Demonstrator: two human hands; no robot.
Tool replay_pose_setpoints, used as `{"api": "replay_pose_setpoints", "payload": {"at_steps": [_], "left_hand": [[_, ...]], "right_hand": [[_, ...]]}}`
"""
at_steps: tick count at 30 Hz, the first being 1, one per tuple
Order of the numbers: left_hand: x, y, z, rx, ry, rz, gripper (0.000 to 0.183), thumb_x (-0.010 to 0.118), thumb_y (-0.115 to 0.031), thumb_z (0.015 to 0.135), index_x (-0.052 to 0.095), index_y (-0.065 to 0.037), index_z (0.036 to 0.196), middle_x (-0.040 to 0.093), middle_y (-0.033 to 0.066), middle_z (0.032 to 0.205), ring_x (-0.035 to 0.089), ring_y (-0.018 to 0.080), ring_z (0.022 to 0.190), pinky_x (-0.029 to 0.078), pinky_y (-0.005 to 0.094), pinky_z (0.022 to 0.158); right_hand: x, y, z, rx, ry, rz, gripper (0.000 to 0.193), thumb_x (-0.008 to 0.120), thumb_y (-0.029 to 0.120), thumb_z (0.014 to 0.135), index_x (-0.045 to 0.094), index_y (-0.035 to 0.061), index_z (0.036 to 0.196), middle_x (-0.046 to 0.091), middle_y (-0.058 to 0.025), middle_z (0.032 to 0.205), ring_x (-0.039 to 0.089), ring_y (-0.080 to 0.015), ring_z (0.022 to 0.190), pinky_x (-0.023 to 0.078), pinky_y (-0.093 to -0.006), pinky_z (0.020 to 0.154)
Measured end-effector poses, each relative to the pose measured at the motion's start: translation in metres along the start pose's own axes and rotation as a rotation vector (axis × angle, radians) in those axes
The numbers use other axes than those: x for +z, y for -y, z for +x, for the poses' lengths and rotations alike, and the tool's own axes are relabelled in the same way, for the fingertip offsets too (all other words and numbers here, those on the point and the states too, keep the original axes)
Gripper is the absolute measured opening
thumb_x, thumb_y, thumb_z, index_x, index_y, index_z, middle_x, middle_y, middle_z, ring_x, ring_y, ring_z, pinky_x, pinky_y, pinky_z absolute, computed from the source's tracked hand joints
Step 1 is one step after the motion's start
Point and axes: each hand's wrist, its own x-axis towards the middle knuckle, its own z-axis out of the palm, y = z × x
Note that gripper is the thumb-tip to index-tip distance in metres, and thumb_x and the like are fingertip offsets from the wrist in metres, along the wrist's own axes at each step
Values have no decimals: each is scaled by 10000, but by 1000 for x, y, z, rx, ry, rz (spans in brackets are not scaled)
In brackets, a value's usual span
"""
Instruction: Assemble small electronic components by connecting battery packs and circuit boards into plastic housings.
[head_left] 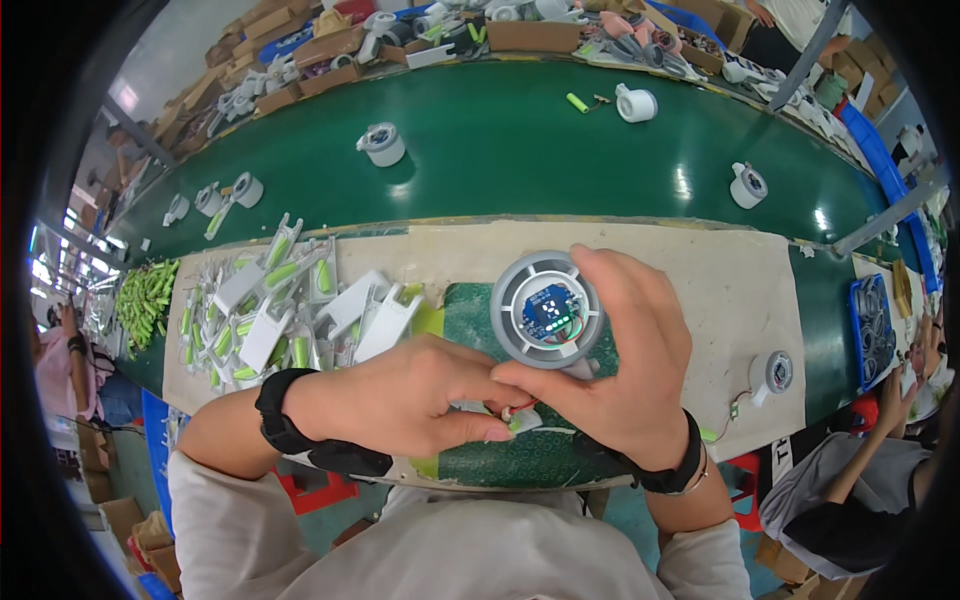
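Observation:
My right hand (645, 370) is closed around a round grey-and-white housing (503, 325), thumb below and fingers over its right side. The open face of the housing points up and shows a blue circuit board (552, 310) with small lights and thin wires. Just below it, my left hand (415, 395) pinches a short red wire (517, 408) between thumb and fingertips. Beneath those fingertips sits a small pale piece with a green battery cell (520, 421), partly hidden by the hand. A green mat (480, 462) lies under both hands.
White handle shells (268, 335) with green cells are heaped on the left, beside a pile of green cells (148, 300). A wired housing (770, 372) lies at right. More housings (383, 146) stand on the green belt (480, 120). A blue tray (872, 330) is far right, near a co-worker.

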Motion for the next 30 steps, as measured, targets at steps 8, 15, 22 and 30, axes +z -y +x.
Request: {"api": "replay_pose_setpoints", "payload": {"at_steps": [8, 15, 22, 30], "left_hand": [[-21, 0, 28, -15, 206, -17, 209, 616, -121, 763, 571, 12, 918, 618, 125, 831, 586, 295, 764, 458, 347, 653], [-30, -7, 33, 312, 232, 17, 285, 628, -125, 749, 584, -62, 1023, 608, 111, 837, 570, 297, 728, 451, 350, 615], [-60, -25, 28, 305, -11, 116, 240, 662, -120, 723, 618, -28, 940, 621, 102, 766, 601, 233, 688, 468, 317, 626], [-101, -10, 47, -72, 105, 184, 180, 651, -124, 761, 613, -1, 886, 627, 96, 881, 587, 167, 865, 447, 273, 780]], "right_hand": [[-12, -5, 9, 73, 39, -16, 721, 806, 305, 486, 513, -9, 1065, 543, -130, 974, 530, -267, 817, 425, -343, 694], [-43, 19, 34, -22, 53, -78, 823, 851, 286, 436, 483, -59, 1086, 529, -164, 1027, 555, -279, 864, 454, -336, 733], [-33, 19, 86, -177, -70, -133, 751, 840, 266, 485, 506, -36, 1087, 550, -123, 1029, 566, -193, 866, 456, -291, 731], [20, -25, 102, -101, -104, -54, 633, 794, 277, 503, 529, -6, 1003, 565, -137, 946, 561, -282, 827, 458, -333, 698]]}}
